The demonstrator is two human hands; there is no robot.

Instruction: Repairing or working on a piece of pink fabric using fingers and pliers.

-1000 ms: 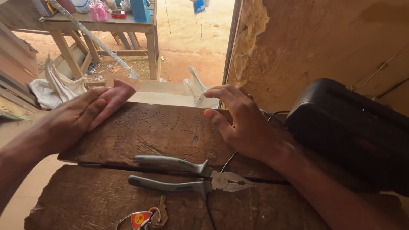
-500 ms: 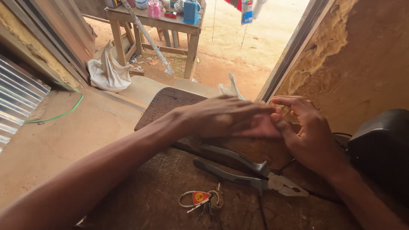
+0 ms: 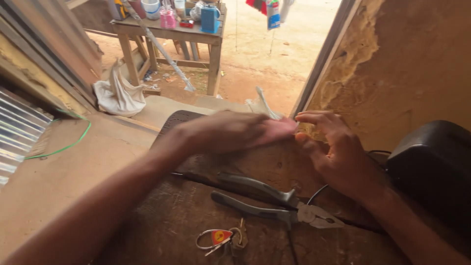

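Since half a second ago our left hand (image 3: 230,130) has slid a little back along the worn wooden board (image 3: 274,164), and its fingertips no longer overlap the right hand (image 3: 333,152). Both hands are open and hold nothing; the left lies flat, blurred, the right is cupped on the board's far edge. The sweeping looks unfinished to us. The grey-handled pliers (image 3: 274,201), a bunch of keys (image 3: 221,239) and a black box (image 3: 431,167) lie close by.
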